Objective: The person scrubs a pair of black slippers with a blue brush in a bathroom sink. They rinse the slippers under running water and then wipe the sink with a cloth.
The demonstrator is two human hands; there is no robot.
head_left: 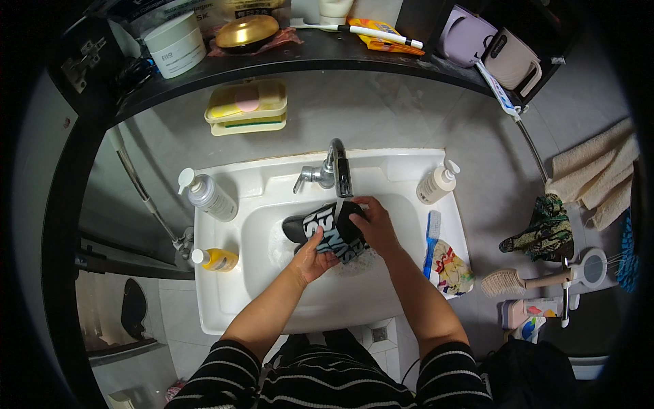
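In the white sink (320,307), under the chrome faucet (343,180), I hold a black cap (325,228) with bold white and pale blue lettering. Its brim appears to point left. Water runs from the spout onto the cap, and splashes show in the basin around it. My left hand (315,260) grips the cap's near side, thumb on top of the fabric. On the far right side, my right hand (371,221) is closed on the cap's edge close to the water stream, its fingertips bent over the dark cloth. The cap's underside is hidden.
A white pump bottle (208,196) and a yellow bottle (215,260) stand on the sink's left rim. On the right are another pump bottle (436,184), a blue brush (432,238) and a patterned cloth (451,269). A dark shelf (327,60) with jars and cups hangs above.
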